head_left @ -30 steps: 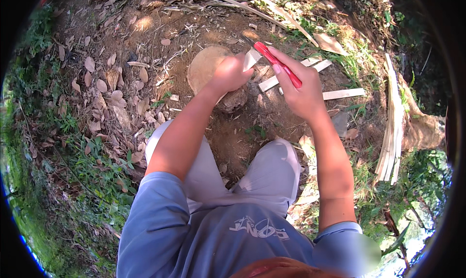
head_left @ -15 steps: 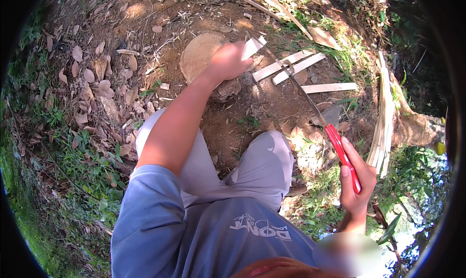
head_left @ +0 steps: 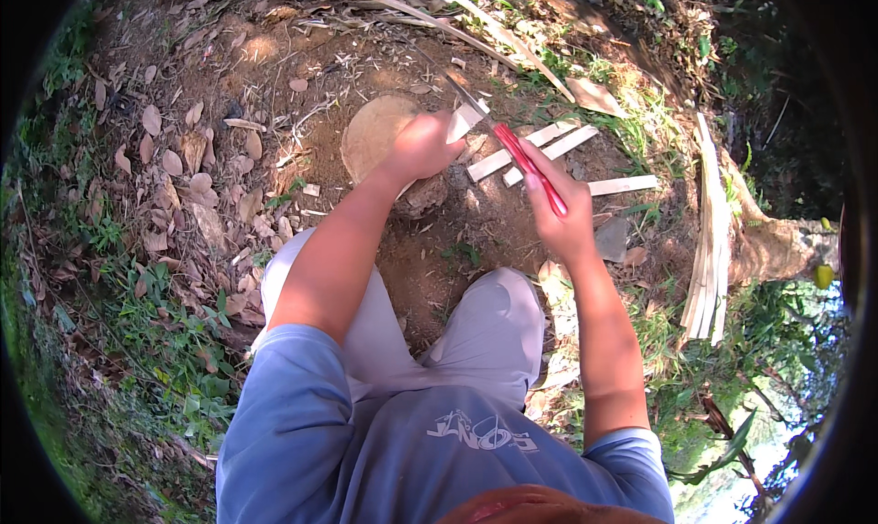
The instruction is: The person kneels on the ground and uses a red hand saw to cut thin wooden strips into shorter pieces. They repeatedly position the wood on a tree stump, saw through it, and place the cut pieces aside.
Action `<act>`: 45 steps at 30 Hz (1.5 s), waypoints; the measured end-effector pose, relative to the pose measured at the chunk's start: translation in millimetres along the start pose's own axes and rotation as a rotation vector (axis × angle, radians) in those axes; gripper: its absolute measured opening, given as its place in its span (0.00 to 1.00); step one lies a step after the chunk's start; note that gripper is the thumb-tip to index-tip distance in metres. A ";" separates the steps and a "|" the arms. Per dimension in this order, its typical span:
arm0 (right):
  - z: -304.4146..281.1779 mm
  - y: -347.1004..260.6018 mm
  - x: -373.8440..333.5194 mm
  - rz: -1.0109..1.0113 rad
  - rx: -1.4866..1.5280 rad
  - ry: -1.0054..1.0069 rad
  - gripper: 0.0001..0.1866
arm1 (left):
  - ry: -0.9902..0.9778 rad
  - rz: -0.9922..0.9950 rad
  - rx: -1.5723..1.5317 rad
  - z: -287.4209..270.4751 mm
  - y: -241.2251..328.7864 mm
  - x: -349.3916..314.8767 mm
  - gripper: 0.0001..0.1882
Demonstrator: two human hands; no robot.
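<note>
My left hand [head_left: 425,146] is closed around a short pale wooden strip [head_left: 467,120], at the right side of a round, flat-topped wooden stump [head_left: 370,135]. My right hand [head_left: 560,206] grips the red handle of a long, narrow metal blade [head_left: 471,99]; whether it is a saw or a knife I cannot tell. The blade slants up and left, crossing the held strip near its right end. Just right of the strip, two cut wooden pieces [head_left: 551,155] lie side by side on the ground. Another pale piece [head_left: 624,185] is partly behind my right hand.
A bundle of long pale strips [head_left: 706,250] lies at the right, beside a tree root or trunk [head_left: 777,240]. Longer strips [head_left: 498,30] stretch across the far ground. A flat grey stone [head_left: 611,239] sits near my right wrist. Dry leaves [head_left: 197,186] cover the left.
My right hand has moved up and left with the red-handled blade, so the handle is now close to the held strip. My left hand stays by the stump, still holding the strip.
</note>
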State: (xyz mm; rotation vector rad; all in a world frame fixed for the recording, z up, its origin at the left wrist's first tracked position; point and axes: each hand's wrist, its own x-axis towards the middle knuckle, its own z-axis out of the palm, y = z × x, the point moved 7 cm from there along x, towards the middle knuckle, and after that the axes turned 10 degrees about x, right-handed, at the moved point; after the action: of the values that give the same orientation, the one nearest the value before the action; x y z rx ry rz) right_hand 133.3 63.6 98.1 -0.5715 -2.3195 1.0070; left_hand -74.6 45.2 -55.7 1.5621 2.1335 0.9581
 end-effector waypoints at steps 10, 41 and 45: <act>-104.6 -117.5 -128.5 0.177 -0.354 -0.172 0.27 | -0.020 -0.008 0.035 10.0 1.1 -4.5 0.24; -45.6 -37.6 -53.9 0.136 -0.039 -0.103 0.24 | -0.010 0.005 0.053 5.7 1.5 -5.7 0.23; -5.3 7.4 22.2 0.002 0.046 0.041 0.22 | 0.084 -0.057 0.051 3.1 -2.1 0.3 0.22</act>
State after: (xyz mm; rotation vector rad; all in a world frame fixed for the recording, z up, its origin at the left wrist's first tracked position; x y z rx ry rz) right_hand 120.9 83.7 102.4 -0.5704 -2.2546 1.0378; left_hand -74.3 46.1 -59.3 1.5000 2.2645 0.9740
